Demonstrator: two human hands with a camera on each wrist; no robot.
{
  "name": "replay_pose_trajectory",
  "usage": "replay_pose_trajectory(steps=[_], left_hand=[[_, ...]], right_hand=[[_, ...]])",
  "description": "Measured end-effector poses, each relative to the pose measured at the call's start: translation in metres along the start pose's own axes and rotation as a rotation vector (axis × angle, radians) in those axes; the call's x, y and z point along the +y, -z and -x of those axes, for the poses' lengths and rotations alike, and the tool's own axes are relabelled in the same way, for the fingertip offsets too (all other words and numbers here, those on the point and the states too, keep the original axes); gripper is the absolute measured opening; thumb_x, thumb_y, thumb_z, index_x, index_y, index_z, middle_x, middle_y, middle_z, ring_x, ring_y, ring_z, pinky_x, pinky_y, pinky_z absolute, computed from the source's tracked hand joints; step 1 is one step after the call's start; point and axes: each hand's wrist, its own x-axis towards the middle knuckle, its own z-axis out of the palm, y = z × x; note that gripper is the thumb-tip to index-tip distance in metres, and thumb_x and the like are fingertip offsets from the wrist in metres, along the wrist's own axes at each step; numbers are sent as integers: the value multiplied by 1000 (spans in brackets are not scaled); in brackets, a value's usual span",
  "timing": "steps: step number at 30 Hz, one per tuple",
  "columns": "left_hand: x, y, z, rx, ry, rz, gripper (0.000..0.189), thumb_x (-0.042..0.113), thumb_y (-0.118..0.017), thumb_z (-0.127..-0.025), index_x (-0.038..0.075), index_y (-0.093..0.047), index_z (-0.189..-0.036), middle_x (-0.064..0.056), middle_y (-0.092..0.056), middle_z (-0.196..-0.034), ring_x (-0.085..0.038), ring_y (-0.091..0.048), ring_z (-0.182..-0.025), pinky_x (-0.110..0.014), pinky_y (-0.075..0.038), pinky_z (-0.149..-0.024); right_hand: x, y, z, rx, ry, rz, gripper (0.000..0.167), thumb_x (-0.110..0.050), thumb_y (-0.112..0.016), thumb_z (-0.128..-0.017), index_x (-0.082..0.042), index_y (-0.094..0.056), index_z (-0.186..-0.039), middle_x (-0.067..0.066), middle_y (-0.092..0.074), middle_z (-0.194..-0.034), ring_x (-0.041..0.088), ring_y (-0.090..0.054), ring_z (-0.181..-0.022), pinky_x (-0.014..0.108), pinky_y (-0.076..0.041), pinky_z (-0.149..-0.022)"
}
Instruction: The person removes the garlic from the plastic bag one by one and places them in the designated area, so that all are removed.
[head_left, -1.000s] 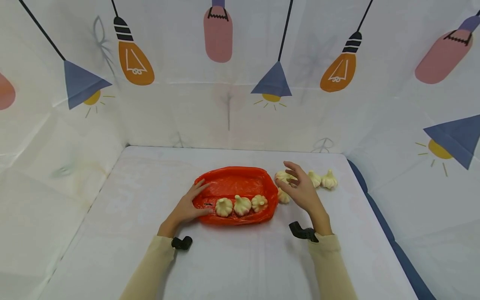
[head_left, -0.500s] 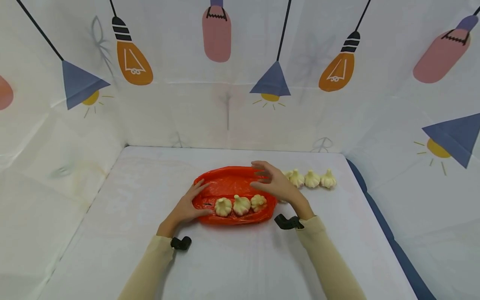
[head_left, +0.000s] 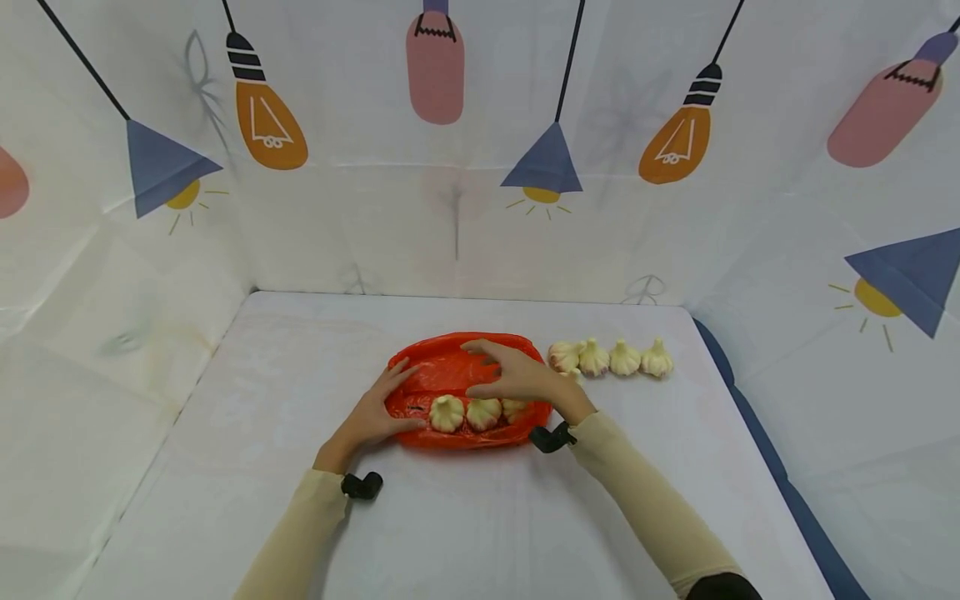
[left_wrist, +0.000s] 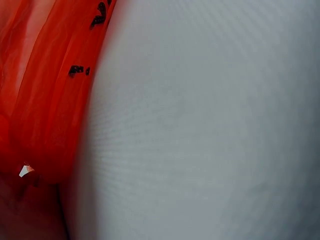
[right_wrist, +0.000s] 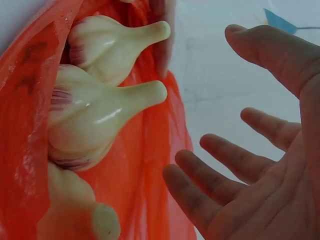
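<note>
A red plastic bag (head_left: 435,371) lies spread with its mouth facing up. Three garlic bulbs sit along its near side: a left one (head_left: 447,414), a middle one (head_left: 483,413) and a right one (head_left: 513,409) partly behind the right hand. My left hand (head_left: 372,412) rests on the bag's left side, thumb and fingers spread apart. Above the bag's right half, my right hand (head_left: 519,375) holds nothing. In the right wrist view its fingers (right_wrist: 192,182) are spread, clear of the middle garlic bulb (right_wrist: 90,120). The left wrist view shows mostly bag folds (left_wrist: 50,95).
Right of the bag, a row of several garlic bulbs (head_left: 625,358) lies on the white table (head_left: 465,525). Another garlic bulb (head_left: 573,377) is mostly hidden behind the right hand. A white curtain (head_left: 420,225) printed with lamps encloses the table's back and sides.
My right hand has moved left, from over the loose garlic bulbs to above the bag, uncovering most of the row. The left hand and the bag have stayed in place.
</note>
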Motion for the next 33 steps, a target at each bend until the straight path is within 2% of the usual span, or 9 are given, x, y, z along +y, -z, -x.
replay_pose_trajectory(steps=[7, 10, 17, 24, 33], left_hand=[[0, 0, 0, -6, -1, -5, 99, 48, -88, -78, 23, -40, -160, -2, -21, -173, -40, -10, -160, -73, -18, -120], [-1, -1, -1, -7, -7, -11, 99, 48, -88, -77, 22, -40, -160, -2, -21, -173, -40, -10, -160, -73, -18, -120], [0, 1, 0, -5, -10, -18, 99, 48, -89, -77, 20, -41, -159, -2, -22, -172, -40, -10, -160, -73, -19, -120], [-1, 1, -1, -13, -5, -23, 98, 48, -88, -78, 23, -40, -160, -2, -21, -173, -40, -9, -160, -74, -18, -120], [-1, 2, 0, -11, 3, -16, 98, 49, -87, -79, 26, -39, -160, -2, -21, -173, -41, -9, -159, -76, -17, -119]], right_hand=[[-4, -7, -19, -101, -18, 68, 77, -42, -76, -92, -19, -41, -156, 12, -45, -159, 38, -52, -139, 51, -49, -109], [-3, -11, -27, -145, -43, 70, 79, -42, -77, -91, -15, -40, -156, 13, -47, -158, 36, -50, -140, 52, -48, -111], [0, -22, -43, -249, -89, 100, 77, -43, -77, -92, -13, -44, -154, 9, -50, -155, 28, -48, -142, 49, -45, -114], [-4, -27, -47, -290, -101, 140, 69, -38, -78, -92, -12, -51, -150, 8, -54, -151, 26, -50, -138, 47, -47, -112], [-2, -30, -49, -297, -106, 127, 62, -28, -81, -90, -13, -58, -145, 4, -60, -145, 22, -54, -135, 45, -47, -113]])
